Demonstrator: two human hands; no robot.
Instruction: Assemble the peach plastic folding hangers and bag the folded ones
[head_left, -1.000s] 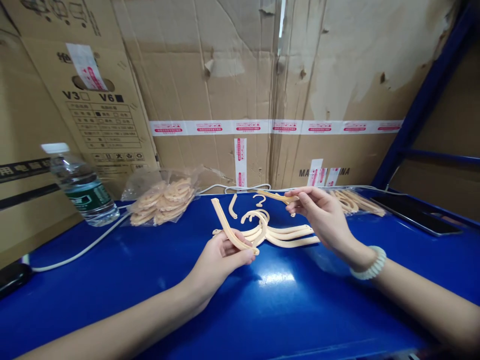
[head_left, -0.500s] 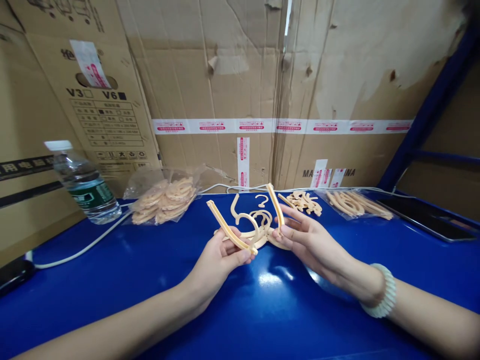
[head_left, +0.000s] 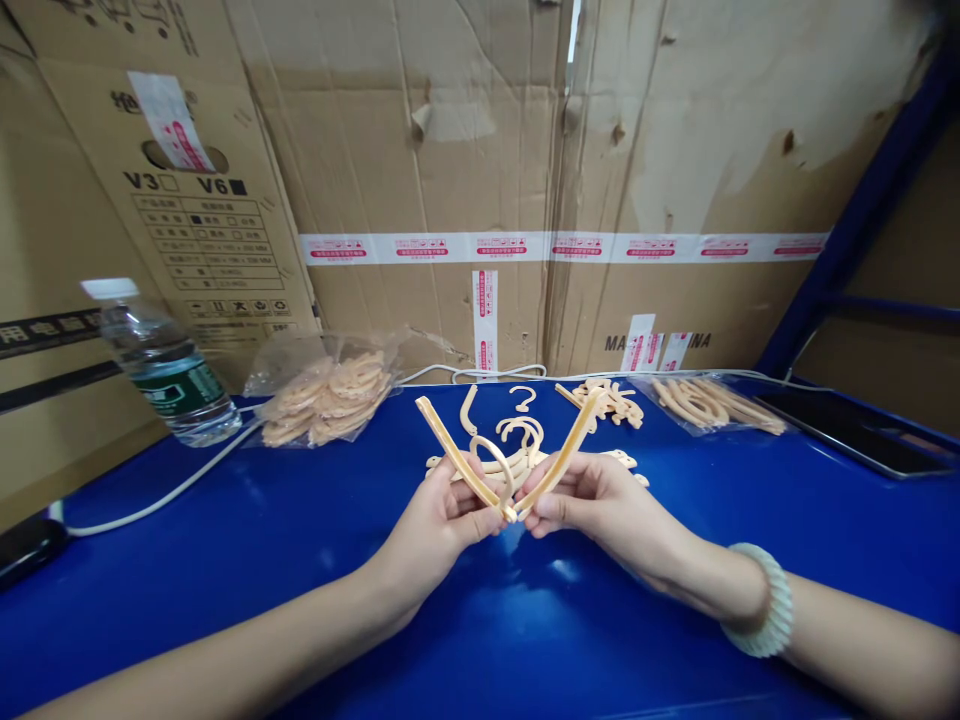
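Note:
My left hand pinches the lower end of a beige plastic hanger arm that slants up to the left. My right hand pinches a second beige hanger arm slanting up to the right. The two lower ends meet between my fingertips, forming a V above the blue table. Just behind my hands lies a small heap of finished beige hangers and loose hooks.
A plastic bag of beige parts and a water bottle stand at the left. More loose parts and a clear bag of arms lie at the right. Cardboard boxes wall the back. A white cable crosses the left.
My right hand has brought its hanger arm down and left from near the far parts, until its lower end meets the arm in my left hand. The left hand has hardly moved.

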